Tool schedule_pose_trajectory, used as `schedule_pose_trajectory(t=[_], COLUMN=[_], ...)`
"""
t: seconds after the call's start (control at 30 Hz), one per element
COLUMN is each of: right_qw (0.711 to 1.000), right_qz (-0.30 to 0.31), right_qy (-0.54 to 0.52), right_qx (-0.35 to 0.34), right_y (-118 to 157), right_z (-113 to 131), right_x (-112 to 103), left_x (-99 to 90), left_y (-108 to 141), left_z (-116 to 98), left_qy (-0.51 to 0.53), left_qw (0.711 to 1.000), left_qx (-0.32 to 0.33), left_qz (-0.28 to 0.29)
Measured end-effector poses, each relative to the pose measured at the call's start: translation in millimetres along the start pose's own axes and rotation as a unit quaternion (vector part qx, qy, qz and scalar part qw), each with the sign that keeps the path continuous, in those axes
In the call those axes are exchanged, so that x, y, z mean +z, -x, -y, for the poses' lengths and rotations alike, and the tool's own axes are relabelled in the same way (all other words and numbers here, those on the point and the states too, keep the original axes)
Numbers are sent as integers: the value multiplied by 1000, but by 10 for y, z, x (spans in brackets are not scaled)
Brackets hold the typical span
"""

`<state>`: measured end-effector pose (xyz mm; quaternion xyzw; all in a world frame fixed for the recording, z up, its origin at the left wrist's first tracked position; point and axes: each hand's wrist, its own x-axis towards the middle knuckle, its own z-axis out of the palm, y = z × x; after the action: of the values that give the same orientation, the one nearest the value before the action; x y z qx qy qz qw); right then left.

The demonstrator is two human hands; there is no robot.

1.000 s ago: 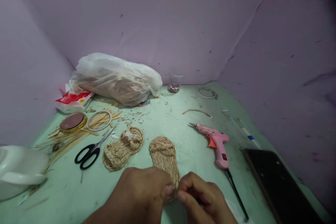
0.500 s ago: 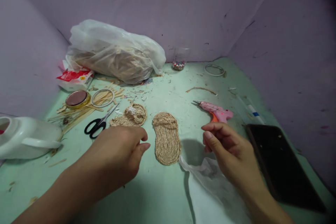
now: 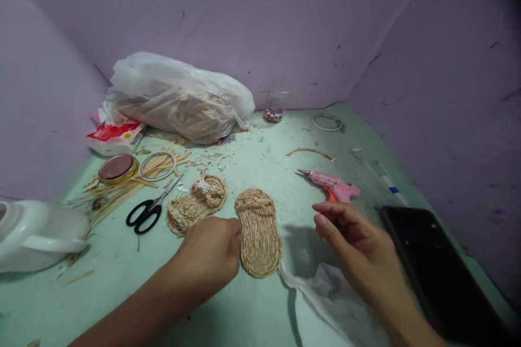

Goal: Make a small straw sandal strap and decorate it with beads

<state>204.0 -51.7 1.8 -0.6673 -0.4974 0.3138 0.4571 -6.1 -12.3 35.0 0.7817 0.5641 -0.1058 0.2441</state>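
Observation:
A woven straw slipper shape (image 3: 259, 238) lies flat at the middle of the green table. My left hand (image 3: 215, 252) is at its left edge, fingers curled in and mostly hidden; whether it grips anything cannot be made out. Left of that, a second woven slipper (image 3: 191, 209) lies tilted, with small white beads on its strap. My right hand (image 3: 350, 238) hovers to the right with thumb and fingertips apart and nothing visible between them. Just beyond it lies a pink glue gun (image 3: 331, 185), nozzle pointing left.
Black scissors (image 3: 150, 210), a white jug (image 3: 44, 236), straw strips, tape rings and a tissue pack (image 3: 116, 138) are on the left. A plastic bag (image 3: 183, 100) and bead jar (image 3: 274, 111) stand behind. A phone (image 3: 439, 271) and white plastic (image 3: 325, 293) lie right.
My left hand has moved right, from near the tilted slipper to the flat one's left edge, uncovering more of the tilted one. My right hand stays nearly in place. The view has tipped up slightly.

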Motion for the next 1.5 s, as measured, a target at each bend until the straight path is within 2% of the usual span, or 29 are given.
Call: schedule_pose_trajectory(t=[0.17,0.3,0.4,0.47,0.57,0.7,0.8,0.87,0.97,1.03,1.1,1.13,1.2,1.23,1.27,1.33,1.37,1.4,1.5], right_qw=[998,992,988,986,982,970,958,950,941,934,918,886,845,842,856,899,911,909,888], right_qz=[-54,-123,-121,-102,-56,-31,-33,-28,-13,13,55,78,105,119,112,116,155,199,224], right_qy=[19,24,66,113,171,234,278,303,333,347,379,443,524,526,505,422,382,366,401], right_qx=[10,-22,-70,-73,-62,-53,-60,-62,-65,-80,-98,-113,-28,7,-2,-25,-25,-17,-7], right_y=[-200,-453,-790,-1117,-1681,-2339,-2669,-2775,-2642,-2304,-1802,-1518,-959,-713,-505,-225,-155,-123,-156], right_z=[144,264,262,256,299,433,603,754,944,979,923,862,684,576,465,266,192,142,117], right_x=[-209,-375,-436,-435,-353,-103,115,234,303,227,40,-80,-301,-373,-405,-343,-260,-157,159], left_x=[251,316,334,382,516,724,842,887,886,833,739,681,561,506,457,388,367,355,353], left_y=[9,-7,-35,-57,-77,-66,-79,-99,-88,-45,-6,2,-6,-19,-34,-60,-68,-72,-70], left_z=[-87,-122,-113,-97,-63,-4,46,76,95,90,84,83,83,82,78,63,53,42,25], left_qy=[43,50,41,31,42,73,89,101,115,116,101,83,54,45,45,64,83,106,190], left_qw=[998,996,996,996,990,961,935,920,906,907,922,940,971,979,984,985,984,982,969], left_qx=[44,53,54,52,68,106,143,162,179,166,119,82,15,-25,-56,-90,-97,-99,-94], left_qz=[-31,-42,-52,-67,-116,-245,-312,-341,-367,-370,-354,-321,-235,-198,-166,-130,-123,-123,-126])
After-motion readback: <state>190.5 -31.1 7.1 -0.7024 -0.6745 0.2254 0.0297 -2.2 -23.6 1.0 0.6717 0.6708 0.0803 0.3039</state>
